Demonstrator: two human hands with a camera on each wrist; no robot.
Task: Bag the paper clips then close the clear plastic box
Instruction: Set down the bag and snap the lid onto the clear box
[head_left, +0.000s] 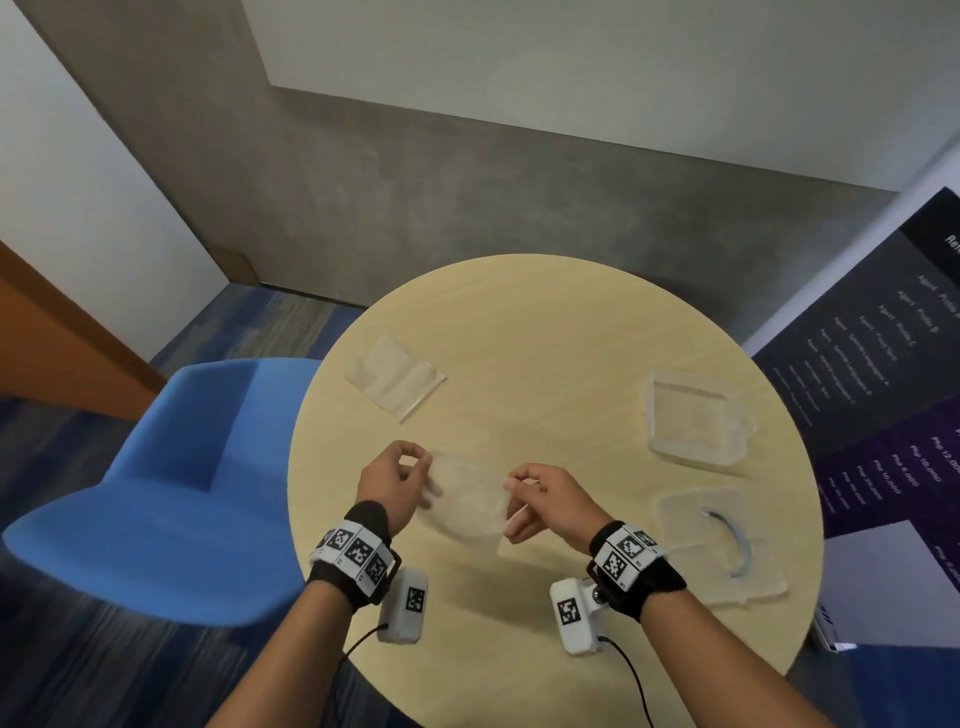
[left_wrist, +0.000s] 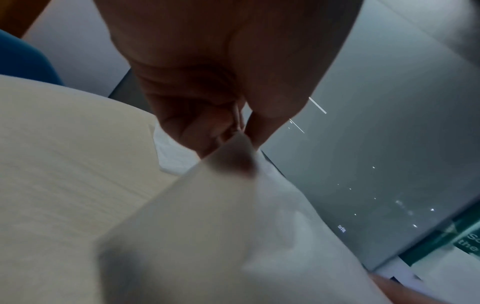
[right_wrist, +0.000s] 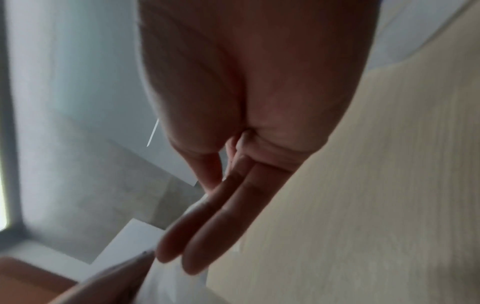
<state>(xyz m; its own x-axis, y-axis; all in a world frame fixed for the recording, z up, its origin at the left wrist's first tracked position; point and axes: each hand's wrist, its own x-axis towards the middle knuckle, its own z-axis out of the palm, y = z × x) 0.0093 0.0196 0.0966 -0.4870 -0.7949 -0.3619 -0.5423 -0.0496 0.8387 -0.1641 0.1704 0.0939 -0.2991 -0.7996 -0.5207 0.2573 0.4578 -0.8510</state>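
I pinch the clear zip bag (head_left: 467, 501) between my left hand (head_left: 397, 480) and right hand (head_left: 545, 501) over the table's (head_left: 545, 322) near edge; next, spread its mouth, then reach the open clear plastic box (head_left: 719, 551) at the right edge.

Between your left hand (head_left: 397, 480) and right hand (head_left: 545, 499) hangs a thin bag (head_left: 467, 501) of clear, soft plastic film. Under them the desk (head_left: 519, 322) looks like pale matt wood grain. Beyond your right hand, the clear plastic box (head_left: 696, 426) looks rigid and faintly glossy.
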